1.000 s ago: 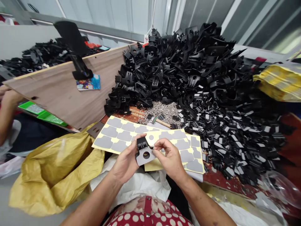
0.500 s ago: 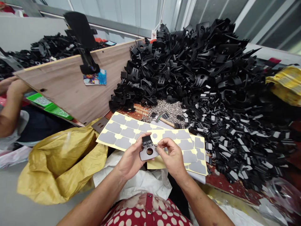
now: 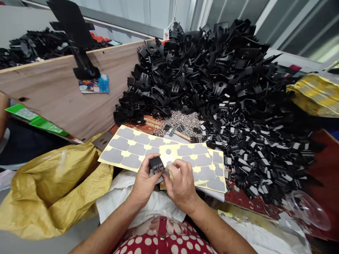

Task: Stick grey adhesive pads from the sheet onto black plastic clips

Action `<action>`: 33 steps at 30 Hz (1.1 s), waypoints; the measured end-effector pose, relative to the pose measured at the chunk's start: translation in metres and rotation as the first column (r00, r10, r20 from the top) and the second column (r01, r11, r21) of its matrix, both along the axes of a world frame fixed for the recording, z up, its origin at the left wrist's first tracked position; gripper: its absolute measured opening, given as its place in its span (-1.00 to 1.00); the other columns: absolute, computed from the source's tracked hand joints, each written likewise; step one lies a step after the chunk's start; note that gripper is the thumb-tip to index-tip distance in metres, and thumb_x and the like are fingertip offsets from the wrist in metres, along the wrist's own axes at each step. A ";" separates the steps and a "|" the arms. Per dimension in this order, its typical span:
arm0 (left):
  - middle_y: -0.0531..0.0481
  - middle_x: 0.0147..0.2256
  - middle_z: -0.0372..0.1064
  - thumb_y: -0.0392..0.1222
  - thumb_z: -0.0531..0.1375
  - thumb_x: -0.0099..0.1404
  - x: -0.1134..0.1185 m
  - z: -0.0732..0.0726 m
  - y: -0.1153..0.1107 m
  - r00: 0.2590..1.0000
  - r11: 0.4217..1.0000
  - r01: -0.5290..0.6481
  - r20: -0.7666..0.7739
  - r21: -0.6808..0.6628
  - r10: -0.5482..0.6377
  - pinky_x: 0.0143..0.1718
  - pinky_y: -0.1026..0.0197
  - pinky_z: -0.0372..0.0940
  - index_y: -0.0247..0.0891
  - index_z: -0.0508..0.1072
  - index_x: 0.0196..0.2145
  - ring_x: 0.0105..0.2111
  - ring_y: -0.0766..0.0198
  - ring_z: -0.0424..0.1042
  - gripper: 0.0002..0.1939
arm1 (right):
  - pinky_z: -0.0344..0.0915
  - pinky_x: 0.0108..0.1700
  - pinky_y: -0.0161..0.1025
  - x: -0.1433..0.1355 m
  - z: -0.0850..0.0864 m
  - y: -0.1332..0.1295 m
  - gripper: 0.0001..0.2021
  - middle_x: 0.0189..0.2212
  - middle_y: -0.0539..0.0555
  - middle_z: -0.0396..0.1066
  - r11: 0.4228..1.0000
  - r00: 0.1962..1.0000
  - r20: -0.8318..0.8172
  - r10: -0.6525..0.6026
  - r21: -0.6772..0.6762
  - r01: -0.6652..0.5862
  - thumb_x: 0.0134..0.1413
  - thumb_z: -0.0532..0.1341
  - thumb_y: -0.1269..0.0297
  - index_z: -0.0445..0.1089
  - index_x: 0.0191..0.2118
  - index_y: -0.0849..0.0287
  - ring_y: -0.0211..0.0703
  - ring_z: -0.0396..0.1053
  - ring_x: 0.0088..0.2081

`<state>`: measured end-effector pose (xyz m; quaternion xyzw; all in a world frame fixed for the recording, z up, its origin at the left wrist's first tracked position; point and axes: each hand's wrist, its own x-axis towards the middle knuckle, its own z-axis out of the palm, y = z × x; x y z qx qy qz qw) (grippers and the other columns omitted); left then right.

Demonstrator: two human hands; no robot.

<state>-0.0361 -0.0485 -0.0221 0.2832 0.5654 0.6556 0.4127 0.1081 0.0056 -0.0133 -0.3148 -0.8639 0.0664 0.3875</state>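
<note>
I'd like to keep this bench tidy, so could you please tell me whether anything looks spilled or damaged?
Small metal pieces lie loose on the red tabletop, so they look spilled, though perhaps deliberately. Pale flecks near its front edge may be wear.

Reaches forward with the left forearm [image 3: 111,222] and right forearm [image 3: 219,227] bare, slanting inward from the bottom edge. Holds the left grip [image 3: 143,183] closed, with fingers curled and thumb angled toward the right. Curls the right grip [image 3: 182,185] just beside it, knuckles up, with thumb and forefinger close together.
</note>
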 end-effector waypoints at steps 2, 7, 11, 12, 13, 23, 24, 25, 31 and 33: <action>0.03 -0.17 0.43 -0.15 0.36 0.20 -0.010 -0.001 -0.010 0.997 0.999 0.032 -0.063 -0.043 -0.035 -0.24 0.24 0.39 -0.09 0.42 0.04 -0.30 0.25 0.44 -0.55 | 0.35 -0.04 0.14 0.017 0.002 0.007 -0.57 -0.07 0.24 0.34 0.996 0.997 0.054 -0.063 0.066 0.059 0.19 0.34 0.19 0.27 0.10 0.15 0.14 0.35 -0.07; -0.09 0.01 0.55 -0.23 0.31 0.22 -0.051 0.008 -0.044 0.774 0.915 0.365 -0.491 -0.170 -0.400 0.06 0.07 0.41 -0.01 0.54 0.09 -0.02 0.02 0.53 -0.54 | 0.15 0.28 0.29 0.079 0.012 0.027 -0.43 0.18 0.28 0.36 0.971 0.907 0.354 0.229 -0.148 -0.188 0.10 0.41 0.10 0.31 0.19 0.12 0.28 0.26 0.23; -0.06 0.09 0.54 -0.17 0.33 0.23 -0.066 -0.001 -0.063 0.561 0.852 0.450 -0.657 -0.269 -0.504 0.13 0.03 0.39 0.16 0.54 0.15 0.07 -0.06 0.51 -0.47 | -0.09 0.41 0.35 0.089 0.005 0.027 -0.39 0.36 0.23 0.24 0.953 0.826 0.490 0.277 -0.249 -0.171 0.20 0.35 0.28 0.24 0.33 0.06 0.29 0.08 0.40; -0.05 0.10 0.54 -0.13 0.34 0.23 -0.067 -0.004 -0.065 0.566 0.868 0.428 -0.674 -0.251 -0.475 0.13 0.02 0.38 0.17 0.55 0.15 0.08 -0.07 0.51 -0.49 | -0.04 0.39 0.33 0.082 0.003 0.026 -0.43 0.34 0.23 0.28 0.960 0.847 0.476 0.238 -0.249 -0.129 0.23 0.31 0.32 0.25 0.33 0.06 0.26 0.13 0.37; -0.05 0.09 0.54 -0.10 0.34 0.23 -0.066 -0.005 -0.065 0.588 0.888 0.401 -0.680 -0.225 -0.438 0.13 0.02 0.39 0.16 0.55 0.14 0.08 -0.08 0.51 -0.50 | 0.03 0.36 0.31 0.072 0.000 0.024 -0.47 0.30 0.23 0.33 0.965 0.870 0.454 0.192 -0.246 -0.084 0.25 0.29 0.35 0.28 0.31 0.06 0.24 0.19 0.33; -0.07 -0.27 0.56 0.13 0.33 0.22 -0.017 0.053 -0.016 0.820 0.943 0.307 -0.468 -0.126 -0.330 -0.20 0.14 0.43 -0.02 0.66 -0.22 -0.29 0.03 0.51 -0.73 | 0.34 0.06 -0.03 0.016 0.003 0.054 -0.72 -0.09 0.13 0.58 0.950 0.940 0.229 0.253 -0.244 -0.196 0.21 0.34 0.04 0.55 -0.07 0.08 0.04 0.45 -0.03; -0.07 -0.27 0.56 0.15 0.34 0.21 -0.012 0.053 -0.009 0.845 0.937 0.320 -0.405 -0.142 -0.350 -0.21 0.14 0.42 -0.04 0.66 -0.22 -0.28 0.04 0.50 -0.71 | 0.34 0.05 -0.09 0.026 0.009 0.071 -0.80 -0.15 0.08 0.60 0.956 0.963 0.175 0.208 -0.247 -0.161 0.25 0.31 0.10 0.56 -0.11 0.05 -0.04 0.46 -0.08; -0.06 -0.28 0.56 0.17 0.34 0.21 -0.008 0.051 -0.001 0.862 0.929 0.334 -0.347 -0.159 -0.369 -0.23 0.16 0.41 -0.06 0.66 -0.22 -0.29 0.05 0.50 -0.68 | 0.33 0.04 -0.12 0.037 0.017 0.092 -0.86 -0.19 0.06 0.60 0.967 0.985 0.129 0.119 -0.242 -0.085 0.30 0.28 0.18 0.57 -0.14 0.05 -0.08 0.46 -0.12; 0.01 -0.41 0.42 0.18 0.36 0.20 0.011 0.031 0.026 0.855 0.858 0.488 -0.106 -0.163 -0.507 -0.46 0.25 0.23 -0.15 0.64 -0.23 -0.47 0.24 0.29 -0.63 | 0.23 0.20 0.07 0.103 0.057 0.222 -0.71 -0.10 0.25 0.54 0.873 0.888 0.083 -0.453 -0.164 0.460 0.08 0.36 0.44 0.54 -0.04 0.18 0.12 0.35 0.04; 0.05 -0.47 0.36 0.17 0.35 0.22 0.010 0.031 0.029 0.847 0.840 0.519 -0.041 -0.158 -0.530 -0.46 0.26 0.21 -0.17 0.63 -0.21 -0.49 0.27 0.25 -0.63 | 0.27 0.15 0.05 0.117 0.062 0.242 -0.74 -0.15 0.28 0.54 0.853 0.872 0.040 -0.488 -0.192 0.486 0.10 0.29 0.46 0.54 -0.07 0.24 0.14 0.38 0.00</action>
